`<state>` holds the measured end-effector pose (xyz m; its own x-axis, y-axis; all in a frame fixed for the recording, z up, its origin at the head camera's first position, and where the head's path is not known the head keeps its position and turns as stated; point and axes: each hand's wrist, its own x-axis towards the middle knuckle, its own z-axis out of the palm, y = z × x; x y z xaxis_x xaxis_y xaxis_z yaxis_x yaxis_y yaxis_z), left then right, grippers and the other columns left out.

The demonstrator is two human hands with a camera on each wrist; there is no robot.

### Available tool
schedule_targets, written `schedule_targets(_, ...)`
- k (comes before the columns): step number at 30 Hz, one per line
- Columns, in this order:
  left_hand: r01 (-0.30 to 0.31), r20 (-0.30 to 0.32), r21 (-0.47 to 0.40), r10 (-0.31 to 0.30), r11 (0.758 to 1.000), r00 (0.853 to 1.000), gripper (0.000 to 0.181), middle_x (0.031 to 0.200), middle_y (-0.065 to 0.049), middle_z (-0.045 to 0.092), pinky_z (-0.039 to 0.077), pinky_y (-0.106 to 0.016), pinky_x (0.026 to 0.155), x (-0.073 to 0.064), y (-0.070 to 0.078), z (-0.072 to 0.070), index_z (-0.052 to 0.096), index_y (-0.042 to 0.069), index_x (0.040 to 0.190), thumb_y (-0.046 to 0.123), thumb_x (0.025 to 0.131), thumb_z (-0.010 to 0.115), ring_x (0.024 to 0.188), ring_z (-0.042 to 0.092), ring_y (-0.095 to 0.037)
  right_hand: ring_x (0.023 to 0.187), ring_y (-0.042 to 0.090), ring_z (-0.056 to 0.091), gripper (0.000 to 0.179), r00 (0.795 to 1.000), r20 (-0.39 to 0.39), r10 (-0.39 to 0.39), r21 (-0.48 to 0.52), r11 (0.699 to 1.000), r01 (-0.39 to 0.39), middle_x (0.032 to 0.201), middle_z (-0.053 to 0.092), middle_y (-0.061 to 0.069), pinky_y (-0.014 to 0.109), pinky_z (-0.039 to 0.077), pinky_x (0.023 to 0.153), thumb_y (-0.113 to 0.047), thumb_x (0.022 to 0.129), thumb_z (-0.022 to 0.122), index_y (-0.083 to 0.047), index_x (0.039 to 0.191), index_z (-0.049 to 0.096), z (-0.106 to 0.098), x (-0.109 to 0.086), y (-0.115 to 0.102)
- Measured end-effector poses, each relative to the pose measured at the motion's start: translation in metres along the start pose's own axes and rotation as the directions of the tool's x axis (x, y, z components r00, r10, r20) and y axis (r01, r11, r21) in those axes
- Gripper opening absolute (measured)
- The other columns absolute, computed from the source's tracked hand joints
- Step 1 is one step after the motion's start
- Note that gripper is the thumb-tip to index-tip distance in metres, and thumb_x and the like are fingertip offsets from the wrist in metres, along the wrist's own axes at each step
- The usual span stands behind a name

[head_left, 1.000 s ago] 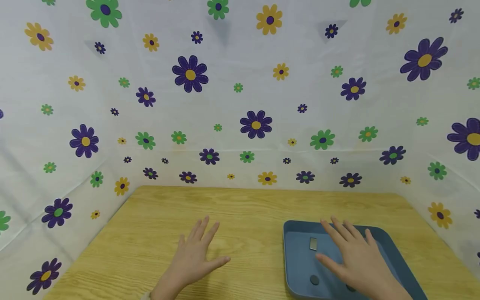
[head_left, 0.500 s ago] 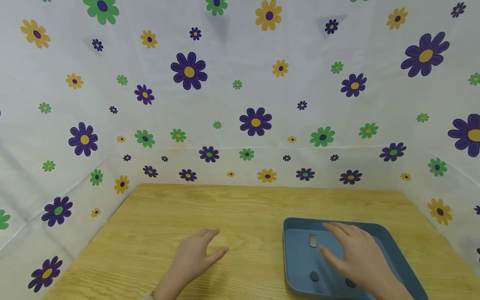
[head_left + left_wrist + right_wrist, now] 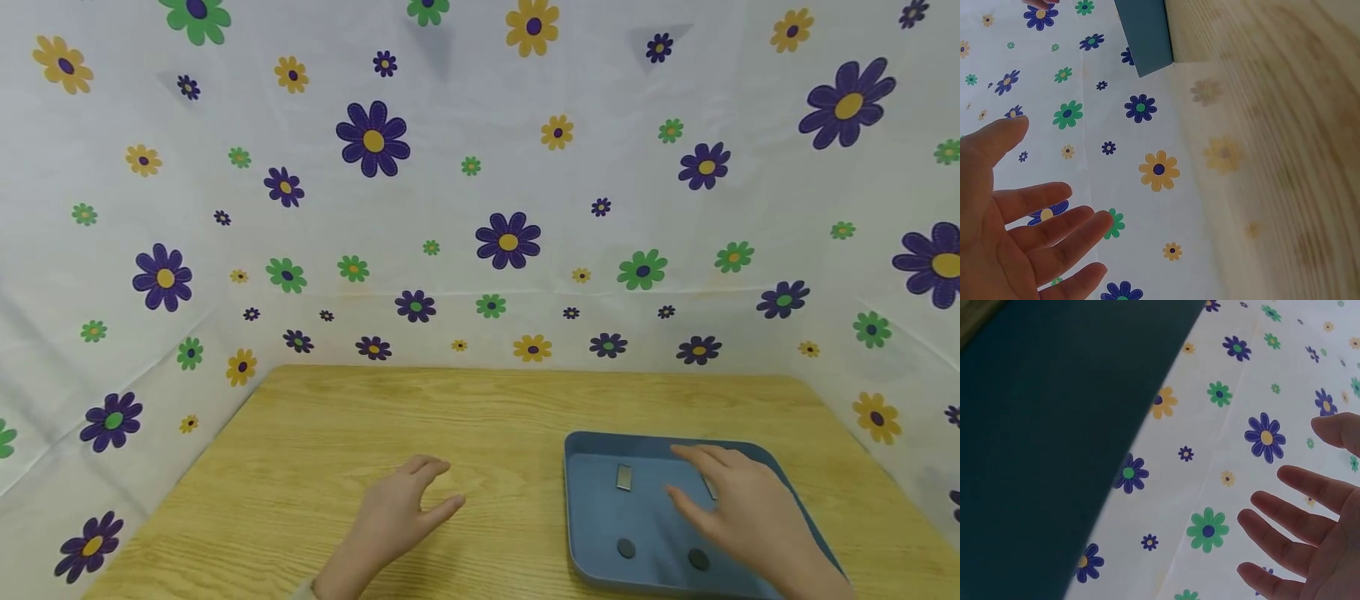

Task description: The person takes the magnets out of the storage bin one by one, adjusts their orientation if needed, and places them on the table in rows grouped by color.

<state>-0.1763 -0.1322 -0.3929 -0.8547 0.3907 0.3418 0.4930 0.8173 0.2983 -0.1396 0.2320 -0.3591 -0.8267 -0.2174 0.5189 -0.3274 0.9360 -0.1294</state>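
Note:
A shallow blue tray (image 3: pixel 592 508) sits on the right part of the table. Inside lie a small silvery rectangular piece (image 3: pixel 624 477) and two dark round discs, one on the left (image 3: pixel 626 547) and another on the right (image 3: pixel 699 558). My right hand (image 3: pixel 757 512) hovers over the tray's right side, partly covering a second rectangular piece (image 3: pixel 711 488). To the left of the tray, my left hand (image 3: pixel 393 508) is held above the bare wood. Both wrist views show the left hand (image 3: pixel 1041 237) and right hand (image 3: pixel 1310 531) with relaxed, parted fingers and nothing in them.
The wood-grain table (image 3: pixel 420 408) reaches back to a white cloth (image 3: pixel 450 200) printed with purple, green and yellow flowers. This cloth also hangs along both sides. The tray's raised wall (image 3: pixel 1147 37) appears at the top of the left wrist view.
Both hands have tipped from raised, spread fingers to fingers pointing forward and closer together. The right hand has shifted right, uncovering the right disc and part of the second rectangular piece.

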Motion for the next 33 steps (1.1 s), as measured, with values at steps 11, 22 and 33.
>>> schedule_targets(11, -0.024, 0.028, -0.047, 0.025, 0.999, 0.999, 0.045, 0.104, -0.003, 0.058, 0.044, -0.022, 0.051, 0.002, 0.003, 0.006, 0.061, 0.010, 0.107, 0.047, 0.083, 0.055, 0.071, 0.060, -0.015, 0.076, 0.033, 0.058, 0.041, 0.994, 0.046, 0.096, 0.008, 0.995, -0.096, 0.089, 0.062, 0.014, 0.046, 0.047, 0.060, -0.027, 0.067, 0.074, -0.004, 0.099, 0.065, -0.002, -0.004, 0.025)
schedule_targets(22, -0.104, 0.012, -0.066, 0.106, 0.992, 0.994, 0.042, 0.105, 0.000, 0.057, 0.047, -0.025, 0.058, 0.012, 0.017, 0.011, 0.060, 0.011, 0.108, 0.044, 0.083, 0.057, 0.079, 0.059, -0.013, 0.089, 0.044, 0.052, 0.048, 0.968, 0.161, 0.193, 0.021, 0.980, -0.199, 0.102, 0.056, 0.026, 0.054, 0.044, 0.066, -0.027, 0.071, 0.071, 0.000, 0.109, 0.059, -0.002, 0.000, 0.046)
schedule_targets(33, -0.128, 0.054, -0.173, 0.139, 0.977, 0.989, 0.041, 0.106, 0.001, 0.056, 0.047, -0.025, 0.064, 0.029, 0.034, 0.021, 0.059, 0.011, 0.110, 0.042, 0.084, 0.056, 0.086, 0.058, -0.013, 0.099, 0.049, 0.044, 0.056, 0.945, 0.239, 0.225, 0.093, 0.963, -0.253, 0.111, 0.050, 0.031, 0.059, 0.037, 0.075, -0.037, 0.078, 0.065, 0.004, 0.114, 0.054, -0.001, 0.002, 0.078)
